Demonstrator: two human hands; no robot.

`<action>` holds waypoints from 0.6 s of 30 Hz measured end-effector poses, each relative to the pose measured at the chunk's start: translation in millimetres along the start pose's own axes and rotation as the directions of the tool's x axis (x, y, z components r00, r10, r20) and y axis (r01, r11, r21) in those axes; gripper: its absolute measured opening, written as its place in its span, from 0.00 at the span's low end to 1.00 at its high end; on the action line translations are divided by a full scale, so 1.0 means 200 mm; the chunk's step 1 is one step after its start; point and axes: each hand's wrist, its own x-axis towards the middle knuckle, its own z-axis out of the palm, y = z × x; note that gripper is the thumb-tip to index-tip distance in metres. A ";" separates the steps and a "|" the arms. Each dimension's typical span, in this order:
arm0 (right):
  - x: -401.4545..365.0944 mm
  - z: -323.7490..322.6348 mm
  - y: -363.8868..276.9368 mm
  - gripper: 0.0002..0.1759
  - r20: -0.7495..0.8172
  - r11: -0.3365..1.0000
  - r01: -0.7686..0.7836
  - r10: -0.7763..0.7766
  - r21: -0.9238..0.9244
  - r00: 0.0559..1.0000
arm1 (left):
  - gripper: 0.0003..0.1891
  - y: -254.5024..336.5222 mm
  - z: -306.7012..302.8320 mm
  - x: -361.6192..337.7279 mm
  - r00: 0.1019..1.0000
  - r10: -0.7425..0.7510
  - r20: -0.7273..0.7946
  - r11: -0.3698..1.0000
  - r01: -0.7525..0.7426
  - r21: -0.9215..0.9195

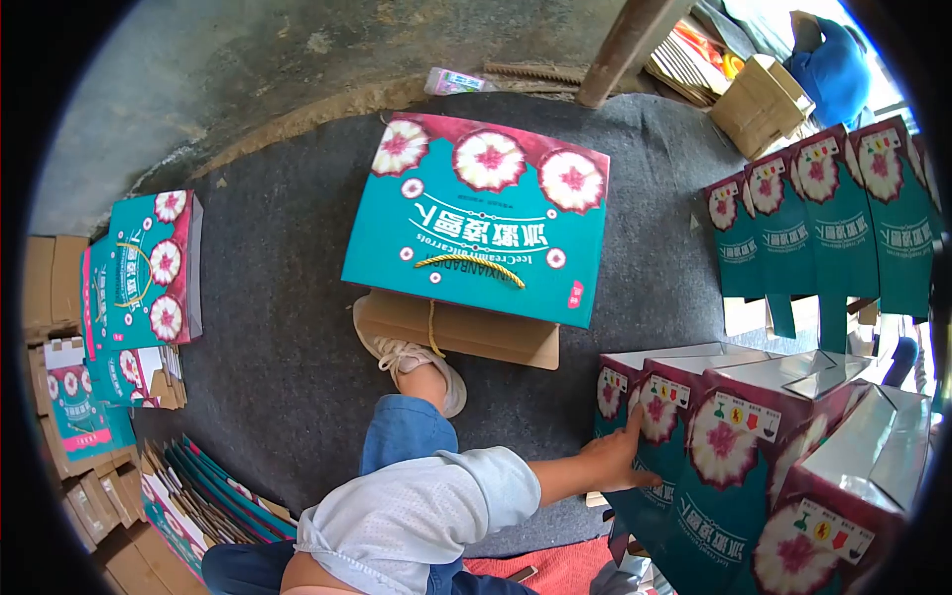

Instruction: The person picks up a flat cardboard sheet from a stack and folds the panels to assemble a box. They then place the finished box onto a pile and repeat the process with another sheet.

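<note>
One of my hands [617,458] reaches to the right from a light rolled-up sleeve. Its fingers are spread against the side of the nearest printed boxes [659,407], which stand in a row at the lower right. In the middle of the dark mat lies a teal and maroon box [476,218] with a yellow rope handle [471,266]. Its brown cardboard flap [496,332] sticks out beside my shoe [402,352]. The reaching arm appears to be my right one. My other hand is not visible.
Folded teal boxes [154,273] lie at the left, with a stack of flat cartons [203,496] below. More boxes [823,213] stand at the right. A person in blue [833,74] and a brown carton [759,107] are at the back right, near a post [630,50].
</note>
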 end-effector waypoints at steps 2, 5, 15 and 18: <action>0.00 -0.06 0.00 0.12 -0.002 0.999 -0.021 0.021 0.036 1.000 | 0.64 -0.01 0.06 0.02 1.000 0.014 0.002 1.000 -0.014 0.004; 0.02 -0.12 -0.09 0.11 0.005 0.998 -0.019 0.019 0.068 1.000 | 0.63 0.04 0.07 0.09 0.997 0.038 0.068 0.995 -0.031 -0.093; 0.02 -0.28 -0.37 0.10 0.018 0.990 0.020 -0.023 0.142 1.000 | 0.52 0.21 0.09 0.22 0.949 0.260 0.179 0.963 -0.267 0.020; -0.04 -0.35 -0.31 0.10 0.023 0.989 -0.039 0.036 0.146 0.999 | 0.47 0.29 -0.08 0.09 0.938 0.337 0.082 0.927 -0.346 0.145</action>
